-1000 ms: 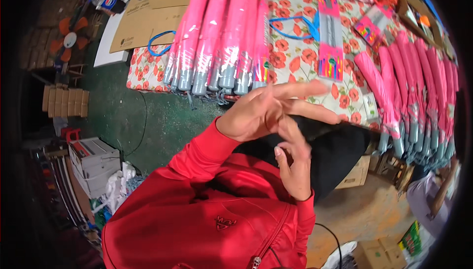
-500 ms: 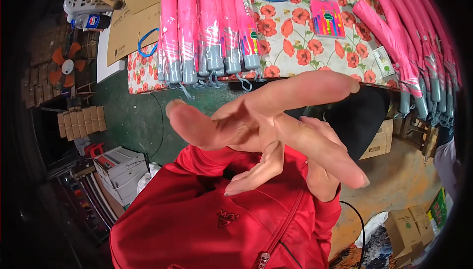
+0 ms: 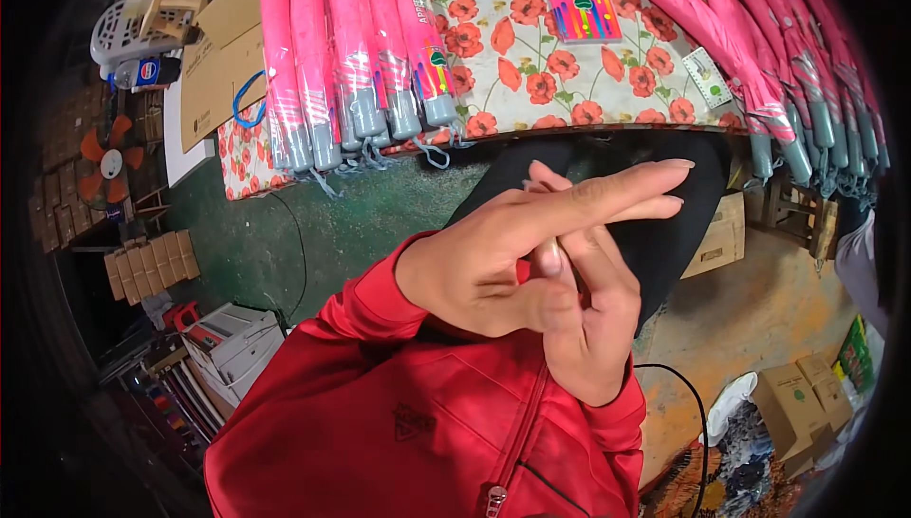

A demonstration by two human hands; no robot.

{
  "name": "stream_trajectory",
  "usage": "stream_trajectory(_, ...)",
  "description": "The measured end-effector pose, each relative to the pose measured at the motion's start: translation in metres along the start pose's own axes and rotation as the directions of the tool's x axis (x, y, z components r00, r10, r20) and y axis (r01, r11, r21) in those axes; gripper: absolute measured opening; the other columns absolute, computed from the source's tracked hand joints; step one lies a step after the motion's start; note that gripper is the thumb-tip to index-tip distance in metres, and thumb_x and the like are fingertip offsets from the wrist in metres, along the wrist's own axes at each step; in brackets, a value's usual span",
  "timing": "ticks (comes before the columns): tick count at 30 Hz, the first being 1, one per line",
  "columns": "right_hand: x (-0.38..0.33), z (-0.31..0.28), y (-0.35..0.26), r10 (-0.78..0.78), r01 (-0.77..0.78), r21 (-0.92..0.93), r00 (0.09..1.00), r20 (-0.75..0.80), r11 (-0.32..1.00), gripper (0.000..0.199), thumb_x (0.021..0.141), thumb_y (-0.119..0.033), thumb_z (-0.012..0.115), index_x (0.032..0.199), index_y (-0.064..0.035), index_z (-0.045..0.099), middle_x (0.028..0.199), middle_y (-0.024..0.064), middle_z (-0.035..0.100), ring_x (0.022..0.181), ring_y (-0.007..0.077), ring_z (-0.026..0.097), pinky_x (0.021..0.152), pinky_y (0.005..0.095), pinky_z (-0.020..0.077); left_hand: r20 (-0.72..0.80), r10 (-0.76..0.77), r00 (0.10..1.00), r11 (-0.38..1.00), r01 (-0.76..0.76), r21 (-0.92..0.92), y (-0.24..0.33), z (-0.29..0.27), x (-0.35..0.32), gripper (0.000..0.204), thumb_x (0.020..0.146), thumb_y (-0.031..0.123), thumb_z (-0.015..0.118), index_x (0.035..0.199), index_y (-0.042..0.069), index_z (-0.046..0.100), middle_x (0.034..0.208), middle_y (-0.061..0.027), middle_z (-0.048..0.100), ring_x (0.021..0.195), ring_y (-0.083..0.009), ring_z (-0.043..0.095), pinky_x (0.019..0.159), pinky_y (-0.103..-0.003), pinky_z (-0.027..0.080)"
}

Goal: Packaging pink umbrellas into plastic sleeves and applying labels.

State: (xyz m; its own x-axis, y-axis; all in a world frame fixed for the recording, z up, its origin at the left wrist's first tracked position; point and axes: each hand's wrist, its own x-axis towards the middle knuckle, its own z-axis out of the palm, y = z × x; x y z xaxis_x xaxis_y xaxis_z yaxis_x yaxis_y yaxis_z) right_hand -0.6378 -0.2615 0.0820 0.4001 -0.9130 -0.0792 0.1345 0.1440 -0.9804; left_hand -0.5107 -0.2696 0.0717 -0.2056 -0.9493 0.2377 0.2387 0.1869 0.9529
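Hands meet in front of a red zipped jacket (image 3: 418,423), close under the camera and holding nothing. The left hand (image 3: 503,262) lies on top, fingers stretched out flat toward the right, and it presses against the right hand (image 3: 593,319), which comes up from below with its fingers bent behind the left palm. Half a second earlier the left fingers were spread wide and nearer the lens; now they are drawn together and the two hands overlap more tightly.

Beyond the hands stands a table (image 3: 569,82) covered in a cloth printed with red poppies. Along its near left edge lies a row of folded pink umbrellas (image 3: 351,53), grey handles pointing off the edge. More pink umbrellas (image 3: 759,53) fan across the right end. A flat pink packet (image 3: 581,1) rests near the far middle of the table. Cardboard sheets (image 3: 218,53) overhang the left end.
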Motion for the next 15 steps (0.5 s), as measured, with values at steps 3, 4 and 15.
stream_trajectory(3, 0.003, -0.008, 0.01, -0.173, 0.168, -0.144, 0.984, -0.027, 0.975, 0.026, 0.085, 0.009, 0.064, 0.11, 0.0068, 0.07, 0.106, 0.0177, 0.07, 0.078, 0.0209, 0.066, 0.069, 0.0258, 0.0506, 0.092, -0.194, 0.977, 0.981, 0.193, 0.021, 0.012, -0.005, 0.003, 0.103, 0.092, 0.071, 0.051, 0.151, -0.011, 0.03, 0.141, -0.0295, 0.053, 0.118, -0.04, 0.064, 0.088, -0.039, 0.055)
stream_trajectory(4, 0.002, -0.009, 0.009, -0.172, 0.167, -0.145, 0.985, -0.025, 0.975, 0.026, 0.085, 0.009, 0.064, 0.11, 0.0068, 0.07, 0.106, 0.0177, 0.07, 0.078, 0.0209, 0.066, 0.069, 0.0258, 0.0506, 0.09, -0.194, 0.977, 0.981, 0.193, 0.019, 0.012, -0.005, 0.002, 0.103, 0.092, 0.071, 0.051, 0.151, -0.011, 0.03, 0.141, -0.0295, 0.053, 0.118, -0.04, 0.064, 0.088, -0.039, 0.055)
stream_trajectory(15, 0.002, -0.019, 0.004, -0.175, 0.149, -0.189, 0.976, -0.129, 0.971, 0.015, 0.077, 0.012, 0.071, 0.09, 0.0051, 0.074, 0.093, 0.0132, 0.073, 0.077, 0.019, 0.065, 0.067, 0.0253, 0.0491, 0.176, -0.104, 0.979, 0.994, 0.096, 0.052, -0.006, -0.012, 0.0, 0.096, 0.094, 0.064, 0.055, 0.15, -0.01, 0.034, 0.144, -0.0285, 0.051, 0.118, -0.0375, 0.064, 0.093, -0.04, 0.054)
